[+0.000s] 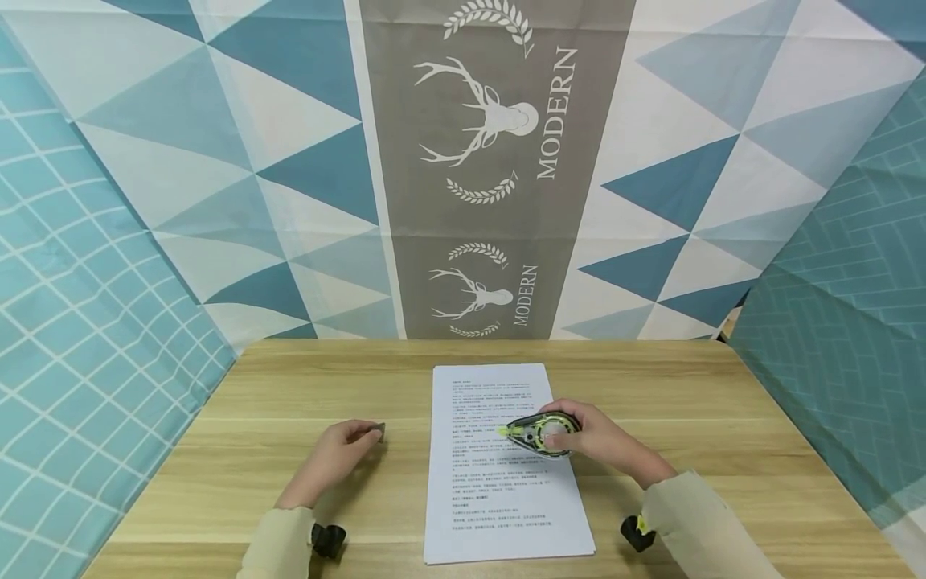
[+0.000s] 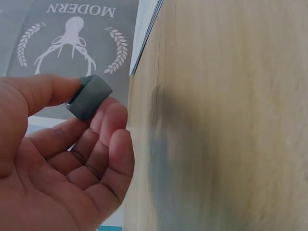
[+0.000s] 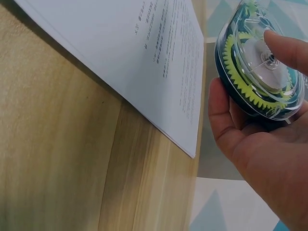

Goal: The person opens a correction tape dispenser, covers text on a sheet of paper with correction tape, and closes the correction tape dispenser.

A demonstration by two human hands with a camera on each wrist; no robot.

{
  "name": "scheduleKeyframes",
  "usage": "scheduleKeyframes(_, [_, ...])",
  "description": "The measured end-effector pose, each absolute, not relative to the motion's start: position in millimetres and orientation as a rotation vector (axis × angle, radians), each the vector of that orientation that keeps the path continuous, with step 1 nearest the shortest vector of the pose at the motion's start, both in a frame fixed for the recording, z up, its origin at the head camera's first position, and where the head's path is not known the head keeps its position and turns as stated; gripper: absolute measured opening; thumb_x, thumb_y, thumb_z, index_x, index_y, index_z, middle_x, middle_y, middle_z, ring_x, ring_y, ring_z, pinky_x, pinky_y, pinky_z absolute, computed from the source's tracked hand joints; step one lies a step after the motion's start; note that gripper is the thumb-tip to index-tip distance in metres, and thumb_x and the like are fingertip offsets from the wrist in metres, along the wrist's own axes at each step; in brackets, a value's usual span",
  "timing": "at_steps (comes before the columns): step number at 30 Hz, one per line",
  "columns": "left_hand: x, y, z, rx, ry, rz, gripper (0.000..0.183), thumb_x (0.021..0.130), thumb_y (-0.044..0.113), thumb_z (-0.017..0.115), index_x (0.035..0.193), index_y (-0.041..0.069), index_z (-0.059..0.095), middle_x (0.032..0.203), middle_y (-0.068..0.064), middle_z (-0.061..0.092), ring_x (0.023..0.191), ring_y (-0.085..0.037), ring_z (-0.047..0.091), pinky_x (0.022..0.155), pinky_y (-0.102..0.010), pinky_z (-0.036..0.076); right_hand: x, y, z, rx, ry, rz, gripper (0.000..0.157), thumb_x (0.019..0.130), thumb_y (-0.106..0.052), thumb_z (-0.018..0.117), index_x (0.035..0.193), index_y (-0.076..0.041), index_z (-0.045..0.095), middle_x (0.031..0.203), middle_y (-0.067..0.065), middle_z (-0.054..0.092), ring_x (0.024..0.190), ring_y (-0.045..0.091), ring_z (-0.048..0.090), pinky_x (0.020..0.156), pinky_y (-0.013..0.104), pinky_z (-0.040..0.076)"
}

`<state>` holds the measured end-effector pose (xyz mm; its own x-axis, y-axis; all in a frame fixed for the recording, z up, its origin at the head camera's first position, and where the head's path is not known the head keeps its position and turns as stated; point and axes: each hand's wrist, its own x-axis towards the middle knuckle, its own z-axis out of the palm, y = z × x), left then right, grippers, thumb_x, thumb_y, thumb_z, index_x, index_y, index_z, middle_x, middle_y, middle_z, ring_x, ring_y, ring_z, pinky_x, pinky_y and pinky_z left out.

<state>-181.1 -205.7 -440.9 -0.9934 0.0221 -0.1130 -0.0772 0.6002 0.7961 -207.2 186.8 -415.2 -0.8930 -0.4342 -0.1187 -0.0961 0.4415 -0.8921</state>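
My right hand (image 1: 608, 441) grips a correction tape (image 1: 537, 438) over the right side of a printed paper stack (image 1: 499, 490). The tape's light green tip points left, above the text; whether it touches the paper I cannot tell. In the right wrist view, a green gear wheel shows through the clear case of the correction tape (image 3: 257, 79), with the thumb on its face. Left of the paper, my left hand (image 1: 338, 450) pinches a small dark grey cap (image 2: 90, 98) between thumb and index finger. The other fingers of that hand are loosely curled.
Both hands are over a wooden table (image 1: 239, 474), with the paper stack at its middle. A patterned cloth (image 1: 499, 217) with deer heads hangs behind the far edge. Blue-green sheets (image 1: 79, 322) line the sides. A dark device sits at each wrist.
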Motion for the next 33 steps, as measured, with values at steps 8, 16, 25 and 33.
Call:
scheduleKeyframes(8, [-184.1, -210.9, -445.7, -0.101, 2.678, 1.322, 0.037, 0.094, 0.027, 0.056, 0.122, 0.002, 0.060, 0.107, -0.010, 0.067, 0.081, -0.014, 0.064, 0.065, -0.030, 0.053, -206.5, 185.8, -417.5, -0.461, 2.350, -1.444, 0.041, 0.085, -0.021, 0.069, 0.122, -0.009, 0.056, 0.121, 0.012, 0.057, 0.103, 0.022, 0.054, 0.081, 0.033, 0.050])
scheduleKeyframes(16, [-184.3, -212.6, -446.9, -0.109, 2.679, 1.289, 0.035, 0.094, 0.025, 0.055, 0.116, -0.001, 0.062, 0.087, -0.005, 0.065, 0.070, -0.013, 0.058, 0.059, -0.029, 0.050, -208.2, 187.1, -421.3, -0.441, 2.350, -1.443, 0.040, 0.084, -0.021, 0.069, 0.121, -0.010, 0.057, 0.121, 0.012, 0.056, 0.103, 0.022, 0.054, 0.080, 0.031, 0.050])
scheduleKeyframes(25, [-185.1, -212.0, -447.3, -0.114, 2.708, 1.191, 0.034, 0.094, 0.025, 0.055, 0.115, -0.001, 0.062, 0.093, -0.004, 0.067, 0.074, -0.012, 0.059, 0.063, -0.030, 0.051, -209.3, 188.2, -422.5, -0.456, 2.330, -1.455, 0.042, 0.085, -0.021, 0.069, 0.122, -0.009, 0.056, 0.124, 0.014, 0.054, 0.104, 0.022, 0.054, 0.081, 0.031, 0.050])
scheduleKeyframes(33, [-186.7, -212.6, -447.3, -0.072, 2.795, 1.061, 0.034, 0.094, 0.026, 0.055, 0.115, 0.000, 0.063, 0.109, -0.014, 0.066, 0.095, -0.026, 0.063, 0.078, -0.043, 0.052, -208.5, 188.6, -421.6, -0.453, 2.296, -1.478, 0.042, 0.085, -0.020, 0.069, 0.123, -0.008, 0.055, 0.124, 0.015, 0.053, 0.102, 0.023, 0.054, 0.080, 0.030, 0.049])
